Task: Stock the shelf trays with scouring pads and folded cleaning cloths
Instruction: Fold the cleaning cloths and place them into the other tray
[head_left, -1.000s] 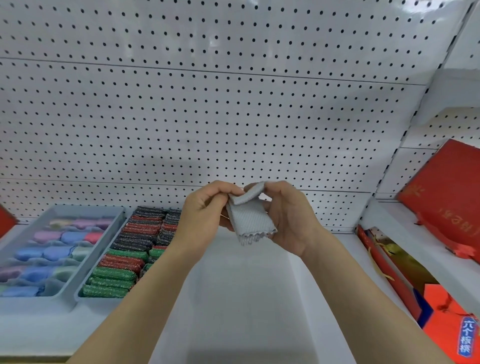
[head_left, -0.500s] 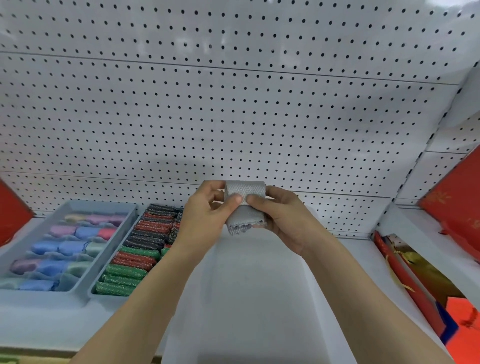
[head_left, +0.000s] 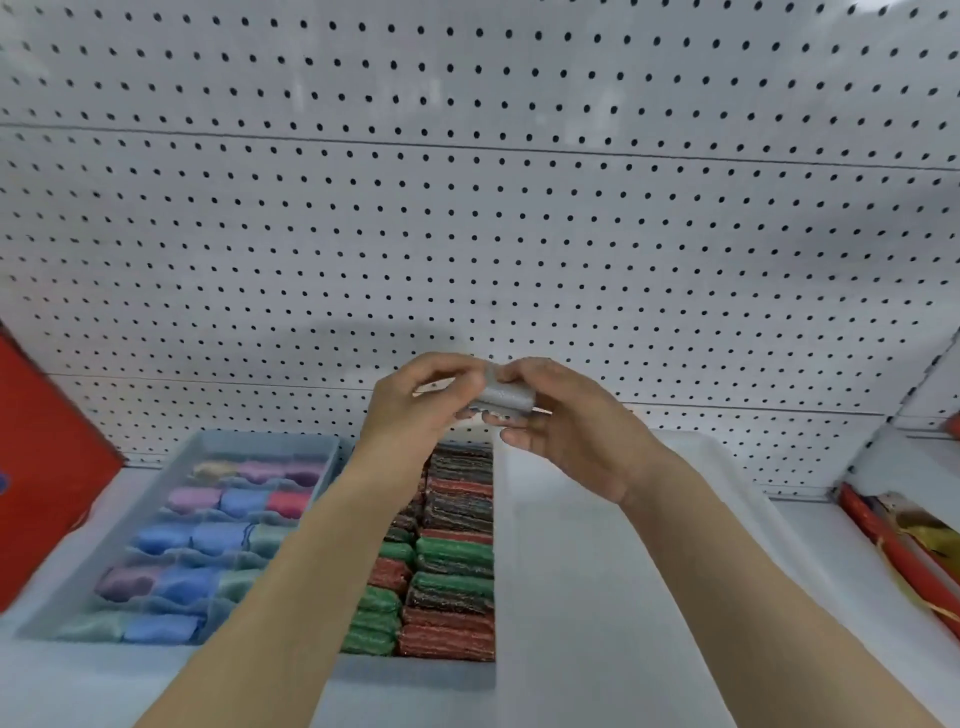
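The left tray (head_left: 332, 447) is full of pastel pads and the middle tray (head_left: 415, 667) is packed with rows of green, red and dark scouring pads (head_left: 452, 556), so these two seem finished. The white tray (head_left: 727, 467) on the right shows nothing inside. Above it, the left hand (head_left: 415, 410) and right hand (head_left: 566, 421) pinch a folded grey cloth (head_left: 506, 397) between curled fingers, so the cloth stocking seems only beginning.

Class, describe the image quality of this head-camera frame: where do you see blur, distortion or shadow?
Head view: wide-angle bending curves the pegboard seams; motion blur softens the grey cloth that both hands grip, left hand, right hand; a faint shadow falls on the pegboard above them.
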